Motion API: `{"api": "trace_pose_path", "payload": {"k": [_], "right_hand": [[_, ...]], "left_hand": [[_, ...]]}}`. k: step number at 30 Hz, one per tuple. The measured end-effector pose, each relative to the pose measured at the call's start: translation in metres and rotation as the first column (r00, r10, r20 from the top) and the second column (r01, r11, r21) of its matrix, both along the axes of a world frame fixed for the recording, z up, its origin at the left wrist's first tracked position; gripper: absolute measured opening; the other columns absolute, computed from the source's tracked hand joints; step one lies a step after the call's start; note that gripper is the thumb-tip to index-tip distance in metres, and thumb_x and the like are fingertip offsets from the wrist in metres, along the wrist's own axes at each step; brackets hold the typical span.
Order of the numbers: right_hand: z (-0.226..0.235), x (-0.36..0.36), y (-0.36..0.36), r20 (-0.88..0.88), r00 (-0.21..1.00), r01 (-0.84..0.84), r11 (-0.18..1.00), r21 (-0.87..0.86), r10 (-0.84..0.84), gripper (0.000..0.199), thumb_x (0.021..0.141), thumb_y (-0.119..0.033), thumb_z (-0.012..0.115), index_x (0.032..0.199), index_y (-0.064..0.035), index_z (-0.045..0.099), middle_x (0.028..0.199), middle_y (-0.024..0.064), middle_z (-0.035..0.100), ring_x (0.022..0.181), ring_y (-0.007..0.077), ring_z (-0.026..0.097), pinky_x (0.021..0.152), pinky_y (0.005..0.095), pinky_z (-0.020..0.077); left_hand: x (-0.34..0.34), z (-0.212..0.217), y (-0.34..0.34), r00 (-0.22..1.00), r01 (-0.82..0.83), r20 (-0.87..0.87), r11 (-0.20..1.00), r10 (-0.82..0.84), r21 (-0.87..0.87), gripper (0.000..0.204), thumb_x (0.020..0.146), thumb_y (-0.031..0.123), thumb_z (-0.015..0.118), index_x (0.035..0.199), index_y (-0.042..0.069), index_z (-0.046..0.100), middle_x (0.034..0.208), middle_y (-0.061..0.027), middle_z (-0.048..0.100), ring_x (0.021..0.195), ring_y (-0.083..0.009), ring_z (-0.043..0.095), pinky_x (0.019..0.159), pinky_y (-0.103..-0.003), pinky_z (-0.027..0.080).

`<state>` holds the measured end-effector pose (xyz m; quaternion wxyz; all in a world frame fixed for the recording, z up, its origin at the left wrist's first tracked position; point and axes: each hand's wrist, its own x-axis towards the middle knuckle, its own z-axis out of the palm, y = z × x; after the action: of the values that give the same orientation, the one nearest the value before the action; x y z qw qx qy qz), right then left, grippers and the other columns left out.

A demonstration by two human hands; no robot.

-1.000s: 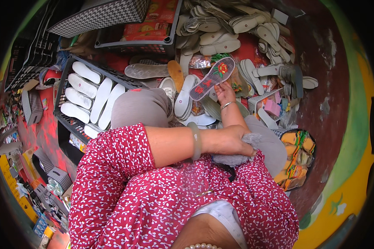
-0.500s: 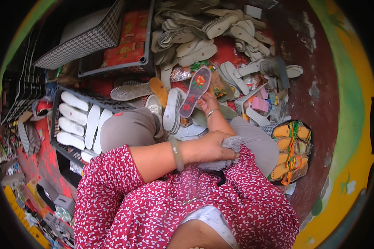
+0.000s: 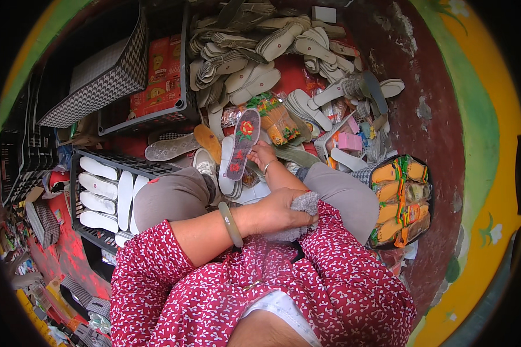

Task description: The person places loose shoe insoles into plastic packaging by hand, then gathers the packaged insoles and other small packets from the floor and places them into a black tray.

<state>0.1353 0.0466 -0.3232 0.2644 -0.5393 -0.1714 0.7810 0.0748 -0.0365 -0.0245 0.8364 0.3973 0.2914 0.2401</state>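
Observation:
In my right hand [image 3: 263,154] is a dark insole [image 3: 242,146] with a red flower and red marks. It is tilted upward, and my fingers close on its right edge, in front of a stack of white insoles [image 3: 228,165]. My left hand [image 3: 282,209], below a pale green bangle [image 3: 230,224], crosses over my right forearm. It grips a grey fluffy cloth [image 3: 307,203] that lies against that forearm and my red patterned sleeve. Beyond my right hand lies an orange and green packet [image 3: 281,124].
A black basket of white insoles [image 3: 98,186] stands by my left knee, and a basket of orange packets [image 3: 391,202] by my right. Ahead lie piles of pale insoles [image 3: 260,58]. A dark crate [image 3: 182,107] and a houndstooth box [image 3: 107,78] stand far left.
The whole view has shifted, so most things ahead sit further left. My right hand has moved the insole slightly left, uncovering more of the orange and green packet. Both hands keep their hold.

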Motion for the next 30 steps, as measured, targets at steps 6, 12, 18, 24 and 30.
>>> {"api": "trace_pose_path", "payload": {"k": [6, 12, 18, 24, 30], "right_hand": [[0.0, -0.015, 0.001, 0.636, 0.754, -0.348, 0.92, 0.181, 0.161, 0.025, 0.079, -0.011, 0.057, 0.103, -0.0035, 0.053, 0.093, 0.0142, 0.062, 0.081, 0.0305, 0.061, 0.074, 0.0363, 0.0499], [-0.018, 0.037, 0.058, 0.921, 0.369, -0.393, 0.878, 0.273, -0.122, 0.053, 0.068, -0.019, 0.067, 0.117, -0.0115, 0.05, 0.11, 0.0187, 0.056, 0.103, 0.0357, 0.054, 0.087, 0.0418, 0.0436], [-0.019, 0.044, 0.057, 0.973, 0.221, -0.466, 0.884, 0.04, 0.072, 0.066, 0.064, -0.022, 0.072, 0.124, -0.0146, 0.046, 0.125, 0.0161, 0.044, 0.114, 0.0358, 0.046, 0.093, 0.041, 0.0409], [-0.004, 0.044, 0.065, 0.991, -0.035, -0.62, 0.775, -0.124, 0.131, 0.075, 0.06, -0.03, 0.075, 0.127, -0.0166, 0.043, 0.132, 0.0158, 0.039, 0.118, 0.038, 0.041, 0.095, 0.0434, 0.0393], [-0.059, 0.077, 0.094, 0.96, 0.237, -0.631, 0.775, 0.034, 0.151, 0.068, 0.06, -0.035, 0.072, 0.118, -0.0062, 0.051, 0.119, 0.0186, 0.052, 0.109, 0.0324, 0.051, 0.091, 0.0387, 0.042]], "left_hand": [[0.003, -0.007, -0.002, 0.993, -0.019, -0.117, 0.999, 0.022, 0.026, 0.014, 0.082, 0.007, 0.061, 0.095, 0.002, 0.06, 0.087, -0.0013, 0.062, 0.082, -0.0088, 0.055, 0.077, -0.024, 0.044], [0.001, -0.006, -0.001, 0.97, -0.184, -0.175, 0.981, 0.171, -0.061, 0.016, 0.083, 0.011, 0.062, 0.096, 0.001, 0.061, 0.086, -0.0015, 0.062, 0.08, -0.008, 0.056, 0.076, -0.023, 0.045], [-0.005, 0.0, 0.008, 0.961, -0.235, -0.185, 0.961, 0.207, -0.146, 0.016, 0.084, 0.014, 0.062, 0.095, 0.003, 0.061, 0.084, -0.0002, 0.061, 0.078, -0.0072, 0.055, 0.073, -0.023, 0.044], [-0.004, -0.002, 0.005, 0.966, -0.247, -0.125, 0.955, 0.229, -0.162, 0.015, 0.084, 0.013, 0.062, 0.095, 0.004, 0.061, 0.084, 0.0002, 0.061, 0.078, -0.0069, 0.055, 0.072, -0.023, 0.045], [-0.006, 0.0, 0.006, 0.972, -0.23, -0.112, 0.945, 0.208, -0.231, 0.016, 0.083, 0.013, 0.063, 0.096, 0.003, 0.06, 0.086, -0.0001, 0.062, 0.08, -0.0073, 0.056, 0.074, -0.023, 0.045]]}}
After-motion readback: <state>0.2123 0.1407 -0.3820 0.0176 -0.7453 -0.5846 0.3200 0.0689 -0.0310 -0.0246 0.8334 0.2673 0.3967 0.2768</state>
